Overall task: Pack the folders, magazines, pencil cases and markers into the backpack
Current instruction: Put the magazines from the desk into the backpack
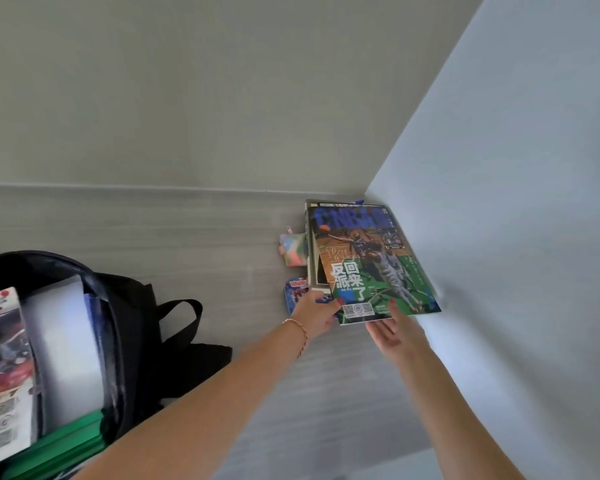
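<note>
Against the far right corner of the grey bench [222, 237], where it meets the pale wall [499, 202], a basketball magazine [371, 261] with a green and blue cover lies on top of a stack, tilted a little off the item beneath it. Both hands reach to its near edge. The left hand [317, 315], with a thin bracelet [300, 329] at the wrist, has its grip closed on the magazine's near left corner, thumb on the cover and fingers beneath. The right hand [395, 329] is under the near right edge, palm up, its grip spread with the thumb on the cover; whether it has truly closed on the paper I cannot tell. Just left of the stack lie two pencil cases: a pastel multicoloured one [293, 249] farther back and a blue and red one [297, 289] nearer, partly hidden by the left hand. Well apart, at the near left, the black backpack [136, 327] lies unzipped with its straps spread on the bench. Inside it stand another magazine [4, 368], a translucent white folder [66, 348] and a green folder [66, 445].
</note>
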